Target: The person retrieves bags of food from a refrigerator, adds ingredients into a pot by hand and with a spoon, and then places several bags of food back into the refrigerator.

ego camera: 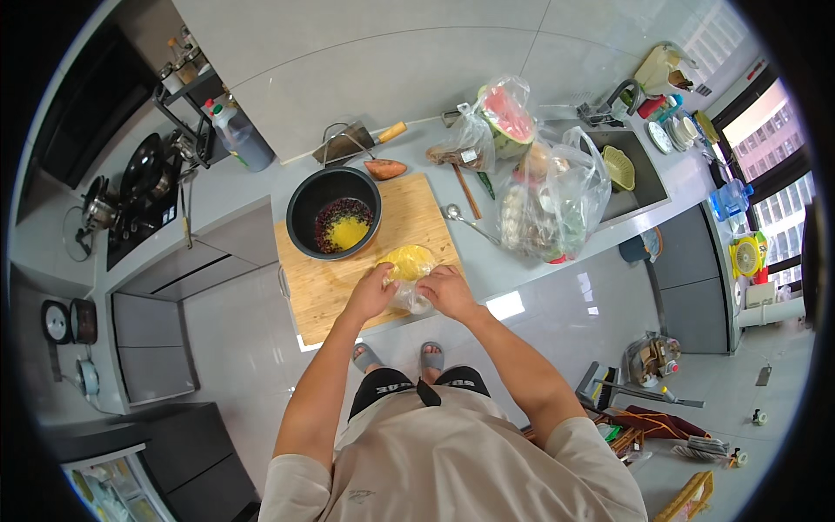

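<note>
Both hands grip the loose top of a clear plastic bag (409,262) filled with small yellow grain, which rests on a wooden cutting board (326,290). My left hand (373,291) pinches its left side, and my right hand (449,291) has the right side. Crumpled clear plastic hangs between them, towards my body. Just beyond, on the board, stands a round dark cooking pot (302,207). Inside it a heap of yellow grain (348,231) lies over dark red and purplish beans or grains (331,212).
Behind the pot are a sweet potato (385,169) and a cleaver (349,142) in a rack. To the right lie chopsticks (467,191), a metal spoon (471,222), bagged vegetables (548,199) and a cut watermelon (509,124) by the sink (642,189). A large bottle (241,137) stands left.
</note>
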Action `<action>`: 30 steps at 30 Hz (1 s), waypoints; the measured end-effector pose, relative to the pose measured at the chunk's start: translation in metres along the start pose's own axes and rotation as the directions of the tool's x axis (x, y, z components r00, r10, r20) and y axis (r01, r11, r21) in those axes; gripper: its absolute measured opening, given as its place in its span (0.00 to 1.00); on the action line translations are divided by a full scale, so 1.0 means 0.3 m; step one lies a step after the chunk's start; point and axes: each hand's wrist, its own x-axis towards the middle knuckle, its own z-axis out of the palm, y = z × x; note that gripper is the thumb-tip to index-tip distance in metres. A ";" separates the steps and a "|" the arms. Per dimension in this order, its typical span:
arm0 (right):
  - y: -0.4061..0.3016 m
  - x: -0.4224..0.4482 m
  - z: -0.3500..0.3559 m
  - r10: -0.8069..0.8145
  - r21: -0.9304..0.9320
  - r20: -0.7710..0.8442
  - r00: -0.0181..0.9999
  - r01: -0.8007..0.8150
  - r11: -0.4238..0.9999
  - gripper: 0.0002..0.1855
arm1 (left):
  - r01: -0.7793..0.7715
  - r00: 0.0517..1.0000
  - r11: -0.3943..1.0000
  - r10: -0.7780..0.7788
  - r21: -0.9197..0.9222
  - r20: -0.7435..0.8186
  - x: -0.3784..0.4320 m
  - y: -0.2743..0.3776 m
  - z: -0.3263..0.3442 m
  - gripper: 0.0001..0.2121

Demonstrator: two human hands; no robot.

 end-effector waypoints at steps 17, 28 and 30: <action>-0.033 0.067 -0.059 0.138 0.017 0.066 0.988 -0.139 0.990 0.12 | 0.145 0.976 0.976 -0.168 0.160 0.138 0.046 -0.058 0.035 0.11; -0.067 0.090 -0.025 0.010 -0.015 -0.222 0.975 -0.014 1.000 0.14 | 0.241 0.962 0.934 -0.265 0.264 0.058 -0.003 -0.143 0.033 0.13; -0.042 0.072 -0.043 0.044 -0.023 -0.108 0.993 -0.047 0.999 0.14 | 0.255 0.962 0.906 -0.273 0.339 0.007 0.014 -0.134 0.056 0.12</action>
